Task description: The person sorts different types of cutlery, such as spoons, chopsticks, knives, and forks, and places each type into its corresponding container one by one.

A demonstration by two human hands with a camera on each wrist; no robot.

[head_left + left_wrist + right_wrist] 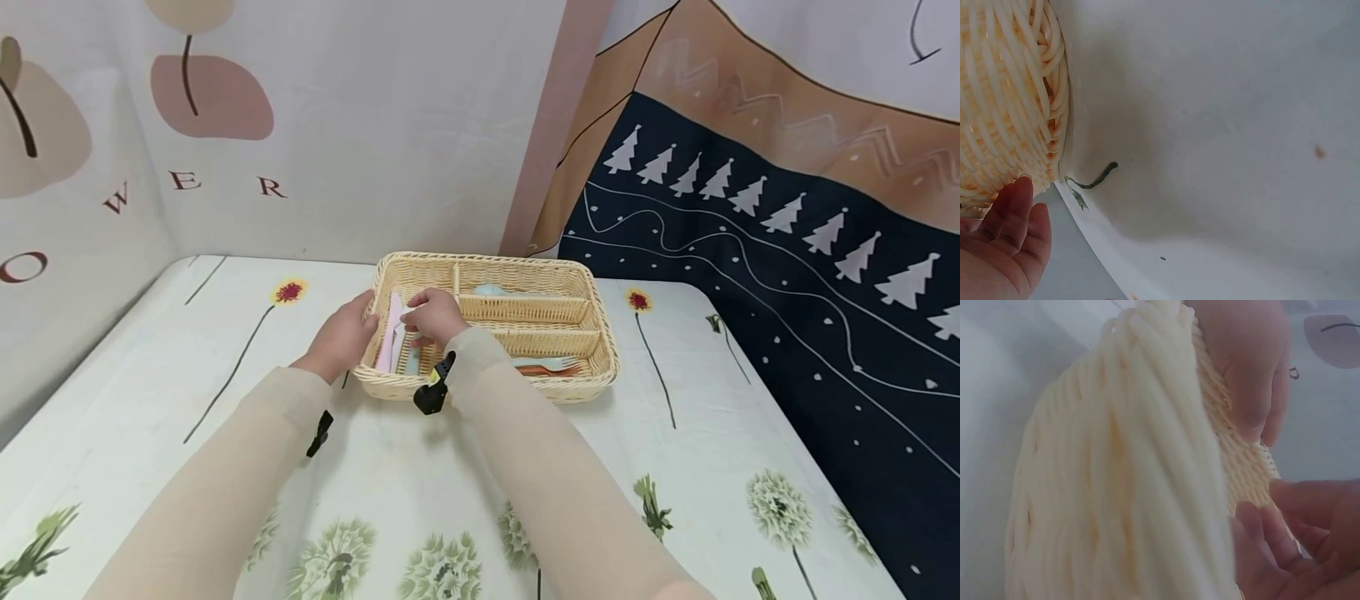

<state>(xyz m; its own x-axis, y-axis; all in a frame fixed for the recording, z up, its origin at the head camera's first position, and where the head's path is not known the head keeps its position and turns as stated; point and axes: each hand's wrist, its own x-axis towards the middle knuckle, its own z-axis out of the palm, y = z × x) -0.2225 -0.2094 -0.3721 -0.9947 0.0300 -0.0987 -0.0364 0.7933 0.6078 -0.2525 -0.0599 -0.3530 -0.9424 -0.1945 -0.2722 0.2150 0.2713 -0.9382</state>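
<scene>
A pale wicker cutlery basket (525, 395) with several compartments lies on the table. At its left end my left hand (343, 337) grips the rim, fingers (1013, 209) against the outer wall. My right hand (438, 315) reaches into the left compartment and pinches the upper end of a white piece of cutlery (397, 346); its exact kind is unclear. Beside it lie a pink knife-like piece (387, 342) and a light blue piece (413, 358), partly covered by the right hand. In the right wrist view, the near rim (1166, 456) blocks what the right fingers (1282, 537) hold.
A light blue utensil (491, 290) rests in the back compartment. In the front compartment lie a pale blue fork (551, 363) and orange-brown cutlery (551, 372). A flower-print cloth (420, 475) covers the table, with hanging printed fabric (375, 150) behind it.
</scene>
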